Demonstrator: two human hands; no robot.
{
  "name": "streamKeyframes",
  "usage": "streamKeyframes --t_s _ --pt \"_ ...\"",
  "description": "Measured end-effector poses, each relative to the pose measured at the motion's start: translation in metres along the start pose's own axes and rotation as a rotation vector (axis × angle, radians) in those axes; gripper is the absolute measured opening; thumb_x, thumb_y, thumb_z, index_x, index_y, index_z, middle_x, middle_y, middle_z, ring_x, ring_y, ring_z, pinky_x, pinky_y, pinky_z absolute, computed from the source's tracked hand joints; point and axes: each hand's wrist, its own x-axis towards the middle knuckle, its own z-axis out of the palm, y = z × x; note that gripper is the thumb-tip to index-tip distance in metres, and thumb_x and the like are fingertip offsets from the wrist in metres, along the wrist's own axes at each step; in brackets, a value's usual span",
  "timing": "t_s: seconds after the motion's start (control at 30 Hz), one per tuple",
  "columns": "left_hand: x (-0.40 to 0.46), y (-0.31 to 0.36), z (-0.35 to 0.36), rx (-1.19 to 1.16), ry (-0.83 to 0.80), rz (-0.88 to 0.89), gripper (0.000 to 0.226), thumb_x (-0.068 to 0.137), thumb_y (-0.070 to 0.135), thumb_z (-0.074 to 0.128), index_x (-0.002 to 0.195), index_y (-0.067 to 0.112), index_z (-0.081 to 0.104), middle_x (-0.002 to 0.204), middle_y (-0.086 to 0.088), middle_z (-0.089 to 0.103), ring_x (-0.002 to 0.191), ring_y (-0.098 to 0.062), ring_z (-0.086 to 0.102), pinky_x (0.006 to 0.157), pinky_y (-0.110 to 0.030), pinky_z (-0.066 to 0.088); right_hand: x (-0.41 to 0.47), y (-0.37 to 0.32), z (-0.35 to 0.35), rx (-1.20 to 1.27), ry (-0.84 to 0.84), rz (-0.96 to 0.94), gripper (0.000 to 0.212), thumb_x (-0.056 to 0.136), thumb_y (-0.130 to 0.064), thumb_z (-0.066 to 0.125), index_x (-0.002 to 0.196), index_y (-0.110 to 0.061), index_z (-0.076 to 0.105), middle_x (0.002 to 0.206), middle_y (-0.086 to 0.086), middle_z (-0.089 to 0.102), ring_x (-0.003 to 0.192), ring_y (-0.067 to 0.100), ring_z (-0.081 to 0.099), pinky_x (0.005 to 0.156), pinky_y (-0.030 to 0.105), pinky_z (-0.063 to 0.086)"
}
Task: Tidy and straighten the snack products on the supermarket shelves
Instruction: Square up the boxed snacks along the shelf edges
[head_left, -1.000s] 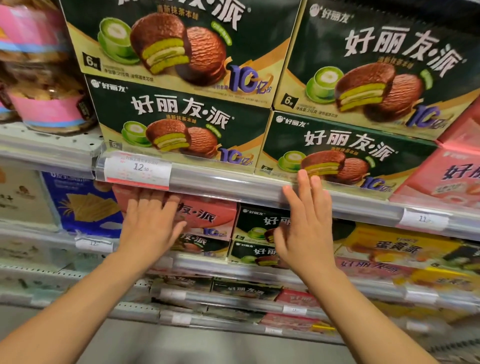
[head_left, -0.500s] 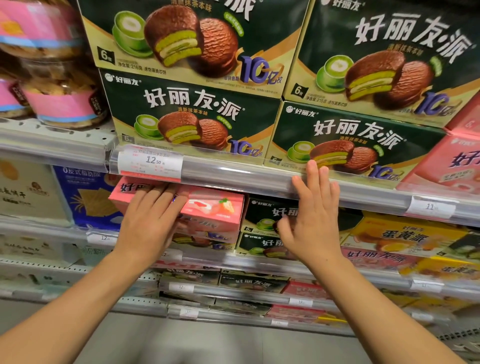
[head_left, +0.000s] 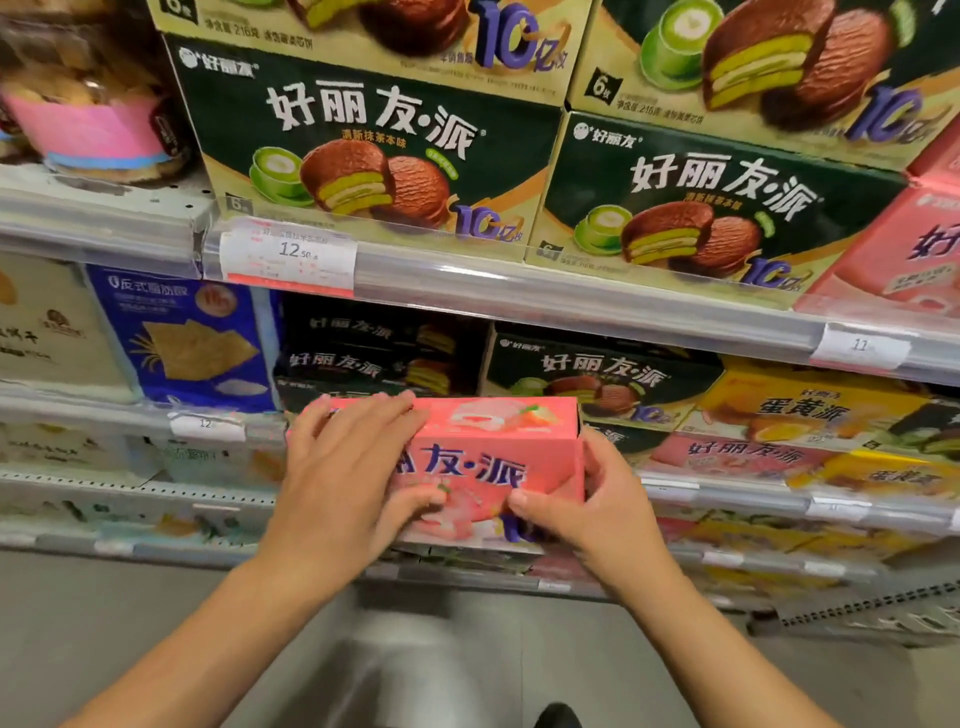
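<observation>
Pink snack box (head_left: 488, 457) gripped at both ends — left hand (head_left: 343, 483) over top, right hand (head_left: 597, 509) apparently pinching the corner — before dark green boxes (head_left: 597, 374).

**Card, clear plastic and metal**

The pink pie box (head_left: 488, 467) looks like printed cardboard with a soft sheen. The green matcha pie boxes (head_left: 363, 150) are the same coated card, slightly glossy. Clear, shiny plastic strip (head_left: 571, 299) fronts the shelf edge, holding a matt paper price label (head_left: 288, 257). The perforated shelf (head_left: 104, 200) looks like painted metal. The floor (head_left: 156, 597) is smooth, dull grey.
</observation>
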Motion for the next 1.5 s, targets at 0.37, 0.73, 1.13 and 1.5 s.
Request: streamKeyframes --t_s 0.37,0.73,1.13,1.5 --pt "-0.003 0.089 0.070 -1.170 -0.235 -0.798 0.059 0.054 0.042 0.080 0.109 0.024 0.065 0.096 0.002 0.077 0.078 -0.012 0.074 0.058 -0.017 0.054 -0.081 0.035 -0.117 0.465 0.317 0.245 0.060 0.058 -0.004 0.079 0.114 0.006 0.060 0.106 0.029 0.069 0.093 0.043 0.068 0.087 0.055 0.054" --pt "0.032 0.302 0.135 -1.286 -0.546 -0.707 0.059 0.054 0.036 0.081 0.108 0.016 0.067 0.093 -0.008 0.077 0.077 -0.028 0.074 0.059 -0.033 0.057 -0.202 0.078 -0.297 0.582 0.583 0.326 0.054 0.061 -0.005 0.083 0.111 0.002 0.064 0.109 0.028 0.068 0.099 0.048 0.066 0.091 0.058 0.052" --pt "0.058 0.493 0.186 -1.243 -0.626 -0.660 0.045 0.071 0.014 0.082 0.113 0.015 0.067 0.094 -0.010 0.077 0.079 -0.033 0.074 0.070 -0.044 0.061 -0.274 0.113 -0.470 0.451 0.678 0.366 0.069 0.067 -0.008 0.079 0.130 -0.011 0.050 0.113 0.009 0.071 0.096 0.021 0.071 0.077 0.033 0.059" --pt "0.124 0.532 0.251 -1.235 -0.728 -0.511 0.069 0.059 0.034 0.085 0.122 0.026 0.059 0.100 0.004 0.076 0.079 -0.025 0.075 0.061 -0.033 0.060 -0.154 0.090 -0.584 -0.880 -0.054 0.455 0.097 0.037 -0.099 0.053 0.118 -0.046 0.053 0.099 -0.025 0.067 0.086 -0.004 0.062 0.082 0.035 0.055"
